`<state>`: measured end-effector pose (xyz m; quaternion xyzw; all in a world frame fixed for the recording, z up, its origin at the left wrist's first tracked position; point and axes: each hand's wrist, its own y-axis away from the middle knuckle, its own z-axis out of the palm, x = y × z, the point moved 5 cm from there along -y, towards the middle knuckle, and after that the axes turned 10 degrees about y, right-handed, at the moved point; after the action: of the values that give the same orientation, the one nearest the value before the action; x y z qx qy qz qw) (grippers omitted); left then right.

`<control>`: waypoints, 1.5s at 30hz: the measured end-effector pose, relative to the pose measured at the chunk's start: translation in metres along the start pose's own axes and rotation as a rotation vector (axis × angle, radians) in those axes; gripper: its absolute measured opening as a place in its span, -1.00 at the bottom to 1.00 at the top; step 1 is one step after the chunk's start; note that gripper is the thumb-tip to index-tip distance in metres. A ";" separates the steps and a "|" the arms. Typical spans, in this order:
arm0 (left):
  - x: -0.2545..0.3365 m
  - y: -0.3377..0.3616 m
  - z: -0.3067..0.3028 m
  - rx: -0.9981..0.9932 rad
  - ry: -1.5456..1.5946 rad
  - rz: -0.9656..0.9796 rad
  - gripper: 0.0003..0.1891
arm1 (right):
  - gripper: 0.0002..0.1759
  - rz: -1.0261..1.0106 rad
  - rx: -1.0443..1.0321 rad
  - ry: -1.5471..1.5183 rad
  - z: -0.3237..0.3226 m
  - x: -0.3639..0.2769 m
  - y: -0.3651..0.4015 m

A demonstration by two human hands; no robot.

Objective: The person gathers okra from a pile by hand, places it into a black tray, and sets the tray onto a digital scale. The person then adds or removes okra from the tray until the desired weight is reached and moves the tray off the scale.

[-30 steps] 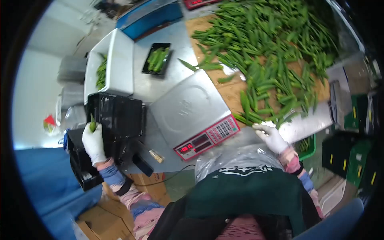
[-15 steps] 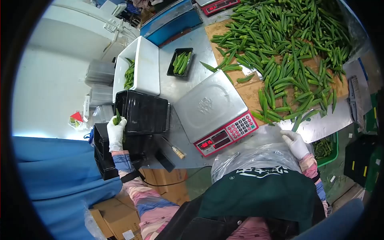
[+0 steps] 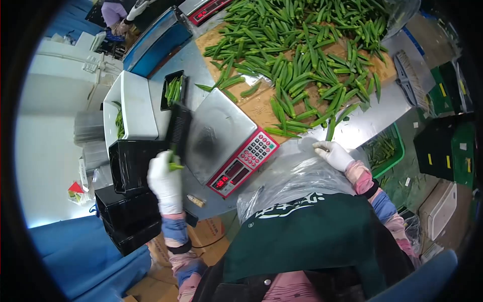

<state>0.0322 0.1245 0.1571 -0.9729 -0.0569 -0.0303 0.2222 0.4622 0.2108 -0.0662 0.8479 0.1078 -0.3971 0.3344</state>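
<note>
My left hand (image 3: 165, 183), in a white glove, is closed around a black plastic tray (image 3: 178, 128) tilted on edge by the scale's left side. A green okra pod (image 3: 175, 166) is also in that hand, partly hidden by the fingers. Bare of any load, the scale (image 3: 216, 133) has a steel plate and a red display panel. My right hand (image 3: 333, 155), gloved too, hovers near the front of the okra pile (image 3: 302, 65); its fingers are slightly curled and apart, with nothing visible in them.
Stacked black trays (image 3: 133, 166) stand on the left, below a white bin (image 3: 138, 108) with some okra. A filled tray (image 3: 172, 90) sits behind the scale. A brush (image 3: 410, 80) lies at the right edge, with a green basket (image 3: 390, 151) below.
My left hand has moved right from the tray stack, bringing a black tray and the okra pod towards the scale. The view has shifted right; my right hand stays near the pile's front.
</note>
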 end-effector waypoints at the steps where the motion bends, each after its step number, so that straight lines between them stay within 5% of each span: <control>1: 0.003 0.014 0.027 -0.145 0.001 -0.043 -0.80 | -0.61 0.008 -0.010 -0.027 0.000 0.005 0.000; 4: 0.010 0.038 0.060 -0.358 0.096 -0.183 -0.75 | -0.62 -0.016 0.047 -0.087 -0.009 0.016 0.004; 7: 0.022 0.034 0.058 -0.200 0.382 -0.323 -0.72 | -0.63 -0.004 0.093 -0.064 -0.020 0.026 -0.013; 12: 0.114 -0.010 0.102 -0.208 1.073 -0.601 -0.74 | -0.58 -0.093 0.279 0.104 -0.028 -0.016 -0.099; 16: 0.168 -0.031 0.181 -0.355 1.432 -0.849 -0.76 | -0.45 -0.223 0.536 0.531 -0.009 -0.062 -0.164; 20: 0.182 -0.033 0.255 -0.366 1.215 -0.785 -0.77 | -0.52 -0.066 0.425 0.666 0.014 -0.061 -0.204; 26: 0.191 -0.039 0.290 -0.453 0.774 -0.647 -0.63 | -0.33 -0.177 0.403 -0.223 -0.050 -0.033 -0.166; 29: 0.201 -0.048 0.292 -0.521 0.541 -0.587 -0.53 | -0.40 -0.112 0.405 -0.441 -0.114 -0.010 -0.106; 34: 0.194 -0.059 0.303 -0.541 0.462 -0.636 -0.37 | -0.42 0.240 0.632 -0.111 -0.143 0.082 -0.084; 38: 0.197 -0.073 0.273 -0.496 0.599 -0.553 -0.23 | -0.19 0.168 0.842 0.193 -0.116 0.074 -0.107; 42: 0.219 -0.066 0.263 -0.600 0.683 -0.316 -0.40 | -0.15 0.315 0.755 0.434 -0.113 0.050 -0.127; 45: 0.260 -0.040 0.265 -0.530 0.572 0.068 -0.54 | -0.15 0.332 0.692 0.354 -0.126 0.054 -0.135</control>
<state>0.2938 0.3016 -0.0425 -0.9502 0.0491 -0.3065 -0.0291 0.5130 0.3906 -0.1128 0.9711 -0.1141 -0.1989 0.0659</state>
